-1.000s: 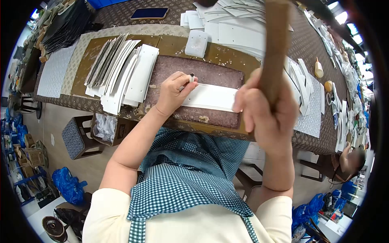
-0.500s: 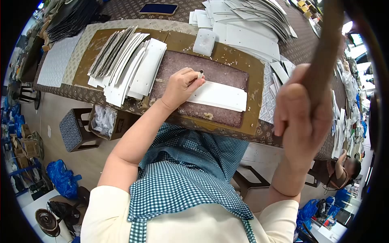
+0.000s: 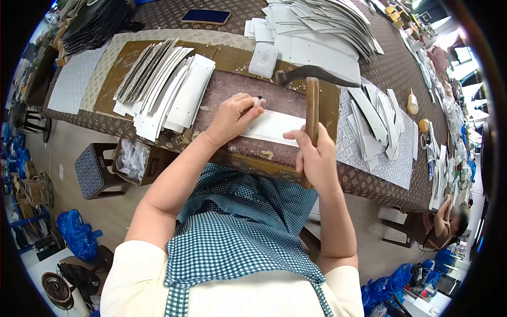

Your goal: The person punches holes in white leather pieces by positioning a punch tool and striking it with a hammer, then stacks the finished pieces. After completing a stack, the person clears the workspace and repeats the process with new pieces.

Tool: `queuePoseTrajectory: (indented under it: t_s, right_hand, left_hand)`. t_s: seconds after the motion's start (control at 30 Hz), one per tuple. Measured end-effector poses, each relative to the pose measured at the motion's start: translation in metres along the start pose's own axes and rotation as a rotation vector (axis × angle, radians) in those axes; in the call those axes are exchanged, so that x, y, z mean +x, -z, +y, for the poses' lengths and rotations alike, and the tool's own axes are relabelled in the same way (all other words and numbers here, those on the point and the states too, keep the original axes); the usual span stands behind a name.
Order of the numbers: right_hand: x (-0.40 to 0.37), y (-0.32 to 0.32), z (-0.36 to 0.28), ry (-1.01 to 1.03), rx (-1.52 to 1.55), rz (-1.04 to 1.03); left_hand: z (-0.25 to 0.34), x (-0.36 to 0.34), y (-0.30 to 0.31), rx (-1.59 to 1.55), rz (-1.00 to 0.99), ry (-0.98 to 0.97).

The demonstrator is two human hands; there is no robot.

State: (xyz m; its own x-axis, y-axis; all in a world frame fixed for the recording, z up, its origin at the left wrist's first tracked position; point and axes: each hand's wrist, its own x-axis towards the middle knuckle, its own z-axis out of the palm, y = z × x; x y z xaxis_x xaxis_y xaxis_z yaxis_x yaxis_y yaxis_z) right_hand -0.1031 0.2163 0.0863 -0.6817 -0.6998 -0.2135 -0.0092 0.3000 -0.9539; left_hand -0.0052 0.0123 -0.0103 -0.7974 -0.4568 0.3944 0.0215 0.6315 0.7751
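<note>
My left hand (image 3: pixel 231 119) is closed on a small hole punch (image 3: pixel 259 100), its dark top showing above the fingertips. It rests at the left end of a long white strip (image 3: pixel 272 126). The strip lies on a worn reddish-brown pad (image 3: pixel 285 95). My right hand (image 3: pixel 319 158) is wrapped round the wooden handle of a hammer (image 3: pixel 312 103), over the strip's right end, which it partly hides. The hammer's dark curved head points away from me, above the pad's far edge. The punch's lower end is hidden by my fingers.
Left of the pad leans a stack of white strips (image 3: pixel 187 95). A white block (image 3: pixel 263 61) and a large pile of white pieces (image 3: pixel 317 31) lie behind it. Loose strips (image 3: pixel 375 121) are at right. A phone (image 3: pixel 206 17) lies farther back; another person (image 3: pixel 446 227) sits at far right.
My right hand has come down and left with the hammer, from high near the camera to over the strip's right end. My left hand has stayed nearly in place.
</note>
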Motion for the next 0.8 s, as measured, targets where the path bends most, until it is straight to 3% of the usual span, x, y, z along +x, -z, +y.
queuePoseTrajectory:
  t_s: [0.17, 0.47, 0.6, 0.8]
  right_hand:
    - [0.019, -0.04, 0.065, 0.052, 0.19, 0.053]
    - [0.017, -0.045, 0.069, 0.05, 0.181, 0.084]
    - [0.018, -0.046, 0.07, 0.054, 0.189, 0.09]
    - [0.018, -0.045, 0.07, 0.043, 0.185, 0.097]
  left_hand:
    - [-0.003, -0.001, 0.0, -0.144, -0.013, 0.077]
    - [0.005, 0.013, -0.002, -0.152, 0.198, 0.34]
    - [0.004, -0.014, 0.002, -0.316, 0.139, 0.317]
    - [0.007, -0.036, 0.0, -0.288, 0.139, 0.24]
